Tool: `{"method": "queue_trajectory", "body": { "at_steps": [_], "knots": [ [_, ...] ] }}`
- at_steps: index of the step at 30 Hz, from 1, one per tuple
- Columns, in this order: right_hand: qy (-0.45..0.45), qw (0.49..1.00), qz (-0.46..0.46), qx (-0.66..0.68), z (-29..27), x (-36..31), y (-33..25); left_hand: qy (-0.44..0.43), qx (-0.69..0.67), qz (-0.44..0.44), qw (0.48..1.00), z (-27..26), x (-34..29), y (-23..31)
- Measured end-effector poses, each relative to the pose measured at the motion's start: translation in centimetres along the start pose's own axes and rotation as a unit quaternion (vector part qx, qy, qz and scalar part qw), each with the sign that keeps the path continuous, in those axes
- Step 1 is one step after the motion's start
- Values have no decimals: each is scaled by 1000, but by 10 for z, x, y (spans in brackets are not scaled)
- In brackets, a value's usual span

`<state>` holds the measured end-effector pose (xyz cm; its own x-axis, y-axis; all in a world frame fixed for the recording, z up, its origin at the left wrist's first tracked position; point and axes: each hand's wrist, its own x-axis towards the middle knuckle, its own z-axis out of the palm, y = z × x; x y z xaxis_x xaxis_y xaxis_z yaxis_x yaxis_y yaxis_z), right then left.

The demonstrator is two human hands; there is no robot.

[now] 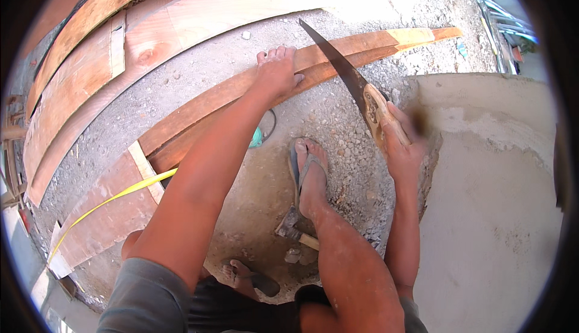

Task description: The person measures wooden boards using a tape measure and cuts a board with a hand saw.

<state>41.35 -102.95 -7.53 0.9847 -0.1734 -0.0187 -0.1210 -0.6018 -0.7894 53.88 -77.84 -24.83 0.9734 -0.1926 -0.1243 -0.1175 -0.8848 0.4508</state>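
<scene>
A long reddish-brown wooden beam (pixel 211 101) runs from the lower left to the upper right, close to the ground. My left hand (pixel 278 71) is closed over it, fingertips past the far edge and thumb on the near side. In my right hand (pixel 403 146) is a handsaw (pixel 341 59), gripped by its wooden handle. The dark blade slants up and left across the beam in view; whether its teeth touch the wood cannot be told. Under the beam's left end lies a plywood piece (pixel 111 212), with a yellow tape (pixel 114 195) stretched over it.
Large plywood sheets (pixel 151 50) lie along the upper left. A hammer (pixel 295 229) rests near my sandalled feet, and a teal object (pixel 256 138) sits behind my left forearm. Gravel (pixel 356 170) covers the ground. At the right stands a rough concrete structure (pixel 488 212).
</scene>
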Motion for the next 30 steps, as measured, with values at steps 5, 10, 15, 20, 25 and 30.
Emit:
{"method": "queue_trajectory", "body": {
  "at_steps": [5,10,15,20,25,30],
  "knots": [
    [4,998,-59,3,10,3,23,28,-7,23,999,15,2,-7],
    [1,997,-76,-11,8,14,15,50,-13,34,998,3,-10,-2],
    [-10,998,-69,8,0,15,17,82,3,28,996,-5,-16,4],
    [-18,997,-74,1,8,1,32,74,-18,3,997,-6,-13,4],
    [-32,996,-66,48,8,-4,50,90,6,-28,996,-1,-12,7],
    [-48,990,-129,-13,-7,4,52,94,-22,-32,995,-3,-13,14]
  ]
}}
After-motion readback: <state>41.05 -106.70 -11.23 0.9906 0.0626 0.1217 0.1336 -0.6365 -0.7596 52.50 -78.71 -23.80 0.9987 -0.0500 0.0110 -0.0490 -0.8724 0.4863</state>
